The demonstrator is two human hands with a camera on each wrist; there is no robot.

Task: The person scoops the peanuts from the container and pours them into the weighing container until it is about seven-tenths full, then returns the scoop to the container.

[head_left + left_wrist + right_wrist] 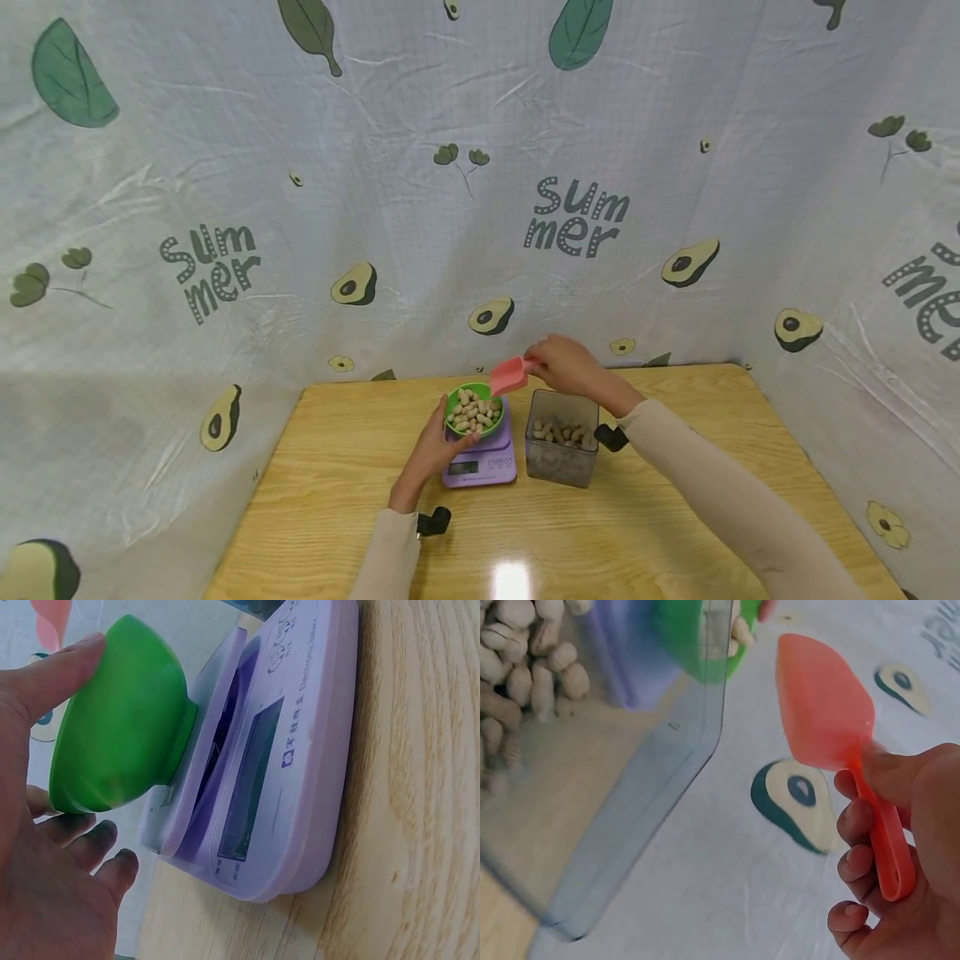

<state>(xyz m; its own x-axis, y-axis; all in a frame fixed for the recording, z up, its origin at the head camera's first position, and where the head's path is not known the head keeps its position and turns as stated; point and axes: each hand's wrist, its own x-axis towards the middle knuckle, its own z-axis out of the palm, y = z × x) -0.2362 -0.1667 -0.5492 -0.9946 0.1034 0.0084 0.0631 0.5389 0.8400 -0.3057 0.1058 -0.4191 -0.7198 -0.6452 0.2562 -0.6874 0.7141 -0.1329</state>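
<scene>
A green bowl (135, 712) heaped with peanuts (474, 412) stands on the platform of a purple electronic kitchen scale (491, 475). My left hand (433, 447) holds the bowl from the left, thumb near the front rim and fingers round the other side. Up beside the bowl's right rim, my right hand (564, 365) grips a pink-red scoop (508, 377) by its handle, fingers curled round it. The scoop's blade tilts down toward the bowl, and no peanuts show on it. The digits on the scale's display are too small to read.
To the right of the scale, a clear plastic bin (561, 467) holds more peanuts (532, 667) and sits below my right forearm. The wooden table (360, 475) ends at a hanging sheet (420, 208) printed with avocados, behind and at both sides.
</scene>
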